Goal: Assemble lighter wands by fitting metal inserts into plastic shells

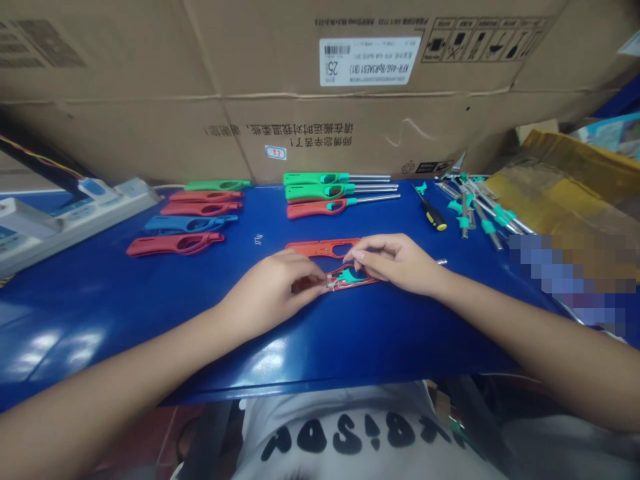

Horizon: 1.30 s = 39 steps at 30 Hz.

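An opened red lighter half-shell lies on the blue table, with a green trigger and thin pale wires inside it. My left hand pinches at its left end, thumb and fingertips closed around that part. Over its right end is my right hand, fingers curled and thumb against the forefinger; whatever is between them is hidden. The metal tube's tip shows to the right of that hand. Just behind, an orange-red shell half lies flat, partly covered by the right fingers.
Behind are several long-nosed lighters with metal tubes. Several coloured shells lie at left, near a power strip. Small pins lie between. At right are a screwdriver, a pile of tube parts, and cardboard boxes.
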Each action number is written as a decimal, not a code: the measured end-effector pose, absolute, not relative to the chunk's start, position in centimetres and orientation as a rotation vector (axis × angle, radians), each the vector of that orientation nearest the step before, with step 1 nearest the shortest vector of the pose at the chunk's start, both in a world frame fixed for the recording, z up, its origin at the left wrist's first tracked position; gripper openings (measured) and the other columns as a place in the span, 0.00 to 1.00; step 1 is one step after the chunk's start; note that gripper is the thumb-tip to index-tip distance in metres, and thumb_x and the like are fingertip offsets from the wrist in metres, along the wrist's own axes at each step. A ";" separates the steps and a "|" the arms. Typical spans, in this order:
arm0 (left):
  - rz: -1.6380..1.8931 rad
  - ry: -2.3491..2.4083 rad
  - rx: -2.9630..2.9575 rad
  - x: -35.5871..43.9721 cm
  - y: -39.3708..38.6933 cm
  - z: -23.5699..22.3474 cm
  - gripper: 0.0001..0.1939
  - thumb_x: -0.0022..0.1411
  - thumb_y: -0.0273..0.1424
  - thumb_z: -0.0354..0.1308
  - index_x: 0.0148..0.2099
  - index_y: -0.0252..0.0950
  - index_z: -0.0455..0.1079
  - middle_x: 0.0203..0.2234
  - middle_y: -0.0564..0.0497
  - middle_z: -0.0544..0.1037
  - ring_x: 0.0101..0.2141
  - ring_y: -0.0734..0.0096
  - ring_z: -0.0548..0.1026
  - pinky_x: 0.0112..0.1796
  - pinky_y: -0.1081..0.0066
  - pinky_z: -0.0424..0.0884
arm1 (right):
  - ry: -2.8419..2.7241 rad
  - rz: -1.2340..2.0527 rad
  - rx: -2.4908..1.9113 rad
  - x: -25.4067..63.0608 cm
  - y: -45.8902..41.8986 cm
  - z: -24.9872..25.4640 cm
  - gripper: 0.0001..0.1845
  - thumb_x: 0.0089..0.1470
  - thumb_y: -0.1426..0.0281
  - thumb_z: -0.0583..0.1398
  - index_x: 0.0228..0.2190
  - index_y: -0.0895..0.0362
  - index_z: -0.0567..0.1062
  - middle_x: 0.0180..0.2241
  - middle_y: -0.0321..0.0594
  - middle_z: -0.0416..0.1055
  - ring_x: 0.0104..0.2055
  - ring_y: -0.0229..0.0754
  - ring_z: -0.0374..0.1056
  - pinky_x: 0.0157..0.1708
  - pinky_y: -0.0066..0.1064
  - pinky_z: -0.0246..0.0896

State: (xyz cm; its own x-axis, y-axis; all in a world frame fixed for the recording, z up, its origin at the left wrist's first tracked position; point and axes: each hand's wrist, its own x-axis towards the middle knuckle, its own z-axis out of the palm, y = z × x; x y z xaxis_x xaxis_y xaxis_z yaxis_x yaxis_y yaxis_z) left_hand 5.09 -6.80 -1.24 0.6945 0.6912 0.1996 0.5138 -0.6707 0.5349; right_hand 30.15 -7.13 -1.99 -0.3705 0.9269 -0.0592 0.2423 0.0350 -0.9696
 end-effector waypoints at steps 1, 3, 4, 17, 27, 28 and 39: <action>0.549 0.915 2.487 5.1 -6.8 -1.3 0.07 0.67 0.32 0.63 0.44 0.37 0.79 0.36 0.50 0.82 0.39 0.65 0.77 0.43 0.66 0.72 | -1.681 1.371 -1.197 30.2 -7.1 -2.0 0.19 0.57 0.55 0.63 0.36 0.59 0.79 0.27 0.36 0.72 0.23 0.32 0.60 0.23 0.26 0.56; 0.545 0.893 2.521 5.1 -6.9 -1.3 0.07 0.67 0.32 0.62 0.44 0.36 0.79 0.37 0.50 0.82 0.40 0.65 0.77 0.44 0.65 0.72 | -1.680 1.370 -1.200 30.2 -7.1 -1.9 0.18 0.58 0.56 0.63 0.36 0.60 0.79 0.27 0.36 0.72 0.24 0.32 0.61 0.24 0.26 0.57; 0.545 0.890 2.523 5.0 -6.9 -1.3 0.07 0.67 0.33 0.62 0.44 0.37 0.79 0.37 0.50 0.82 0.40 0.65 0.77 0.43 0.66 0.72 | -1.678 1.370 -1.198 30.2 -7.1 -1.9 0.18 0.58 0.56 0.63 0.36 0.60 0.79 0.27 0.36 0.72 0.25 0.32 0.61 0.24 0.26 0.58; 0.539 1.045 2.748 4.1 -6.5 0.9 0.17 0.73 0.35 0.52 0.32 0.35 0.72 0.29 0.49 0.76 0.33 0.66 0.72 0.35 0.67 0.66 | -1.869 1.080 -1.051 30.5 -7.4 -2.2 0.13 0.63 0.63 0.60 0.39 0.59 0.79 0.32 0.39 0.74 0.30 0.35 0.68 0.29 0.29 0.64; 0.265 1.029 2.744 4.6 -7.4 -0.4 0.08 0.68 0.36 0.61 0.43 0.39 0.78 0.37 0.52 0.80 0.40 0.64 0.79 0.39 0.68 0.72 | -2.801 0.207 -0.707 31.4 -8.0 -1.7 0.19 0.66 0.67 0.57 0.55 0.57 0.74 0.61 0.52 0.68 0.64 0.53 0.61 0.61 0.50 0.57; 0.259 1.045 2.750 4.6 -7.6 -0.4 0.08 0.69 0.36 0.60 0.43 0.39 0.79 0.36 0.51 0.80 0.39 0.65 0.79 0.39 0.68 0.73 | -2.814 0.201 -0.698 31.4 -8.0 -1.7 0.19 0.66 0.67 0.57 0.56 0.57 0.73 0.61 0.53 0.67 0.64 0.53 0.61 0.61 0.51 0.57; 0.206 1.127 2.943 5.4 -9.2 -0.2 0.17 0.74 0.34 0.51 0.43 0.36 0.81 0.34 0.46 0.80 0.34 0.64 0.79 0.31 0.70 0.72 | -2.925 0.139 -0.746 30.8 -9.2 -0.9 0.22 0.67 0.66 0.55 0.59 0.60 0.71 0.62 0.54 0.68 0.64 0.56 0.62 0.61 0.53 0.57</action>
State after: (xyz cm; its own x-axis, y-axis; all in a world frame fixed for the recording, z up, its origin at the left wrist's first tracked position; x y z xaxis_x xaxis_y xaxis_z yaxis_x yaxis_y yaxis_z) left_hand 5.44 -9.22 -0.17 0.7366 0.6641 0.1277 0.6663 -0.7450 0.0309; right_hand 30.82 -9.16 -0.90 -0.8715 0.4815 0.0927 0.4705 0.8744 -0.1181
